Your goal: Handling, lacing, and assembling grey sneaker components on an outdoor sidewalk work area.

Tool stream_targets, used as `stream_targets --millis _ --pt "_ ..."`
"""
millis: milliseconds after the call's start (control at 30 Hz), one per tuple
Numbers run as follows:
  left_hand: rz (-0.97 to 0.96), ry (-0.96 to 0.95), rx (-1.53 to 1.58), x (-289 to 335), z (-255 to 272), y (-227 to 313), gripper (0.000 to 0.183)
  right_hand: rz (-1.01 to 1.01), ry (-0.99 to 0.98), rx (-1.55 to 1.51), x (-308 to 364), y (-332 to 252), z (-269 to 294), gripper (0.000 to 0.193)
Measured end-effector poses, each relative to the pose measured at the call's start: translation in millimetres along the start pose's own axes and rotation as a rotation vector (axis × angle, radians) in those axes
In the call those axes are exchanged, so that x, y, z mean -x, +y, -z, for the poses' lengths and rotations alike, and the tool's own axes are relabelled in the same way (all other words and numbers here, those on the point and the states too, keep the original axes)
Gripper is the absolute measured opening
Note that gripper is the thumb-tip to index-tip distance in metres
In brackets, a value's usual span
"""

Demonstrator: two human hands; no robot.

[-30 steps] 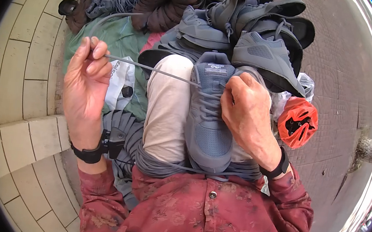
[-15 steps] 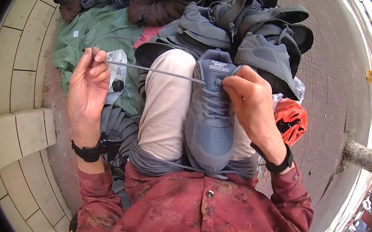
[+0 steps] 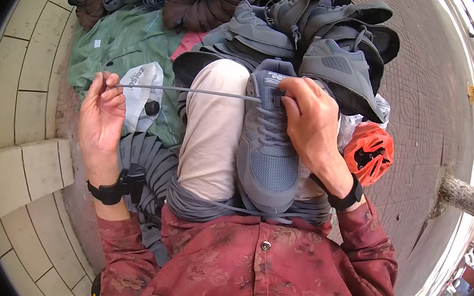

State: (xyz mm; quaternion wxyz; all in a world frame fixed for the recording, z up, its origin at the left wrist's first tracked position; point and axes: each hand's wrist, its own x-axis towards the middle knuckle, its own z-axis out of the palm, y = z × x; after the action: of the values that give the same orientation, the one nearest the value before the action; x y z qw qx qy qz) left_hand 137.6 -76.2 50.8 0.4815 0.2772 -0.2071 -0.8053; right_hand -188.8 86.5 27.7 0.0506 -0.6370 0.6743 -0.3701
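A grey sneaker (image 3: 269, 174) rests between my thighs, toe toward me, with lace crossing its lower eyelets. My left hand (image 3: 103, 116) is raised to the left of the shoe, its fingers pinching the end part of a grey shoelace (image 3: 191, 90). That lace runs taut and almost level over my left leg to the upper left eyelets. My right hand (image 3: 312, 118) lies over the shoe's right upper side, thumb and forefinger closed on the tongue (image 3: 271, 88) near a dark tab. Its other fingers curl under and are partly hidden.
Bundled grey laces (image 3: 202, 205) lie across my lap. Grey sneakers (image 3: 337, 69) are heaped beyond my knees. Left of my legs are a green sheet (image 3: 124, 38), a white plastic bag (image 3: 138, 94) and stacked grey pieces (image 3: 146, 159). At right sits an orange bag (image 3: 369, 153).
My left hand has shifted left and slightly down, with the lace still taut. My right hand has moved up and left, from the shoe's right edge onto its tongue.
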Motion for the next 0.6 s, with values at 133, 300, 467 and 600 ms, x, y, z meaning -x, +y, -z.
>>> stream_targets --millis 133,300,467,600 --pt "0.007 -0.041 0.007 -2.3 11.8 1.1 0.016 -0.142 -0.037 -0.285 -2.6 -3.6 2.0 0.019" --pt "0.013 -0.003 0.027 -7.1 11.1 10.2 0.017 -0.015 -0.087 -0.253 -2.1 -2.0 6.2 0.015" --pt "0.013 -0.037 -0.024 -10.5 9.1 23.9 0.017 0.184 -0.096 0.212 -9.5 -7.8 -1.3 0.01" --pt "-0.059 0.1 -0.443 8.1 -22.2 -7.2 0.014 0.236 -0.056 -0.077 -9.2 -39.3 5.8 0.016"
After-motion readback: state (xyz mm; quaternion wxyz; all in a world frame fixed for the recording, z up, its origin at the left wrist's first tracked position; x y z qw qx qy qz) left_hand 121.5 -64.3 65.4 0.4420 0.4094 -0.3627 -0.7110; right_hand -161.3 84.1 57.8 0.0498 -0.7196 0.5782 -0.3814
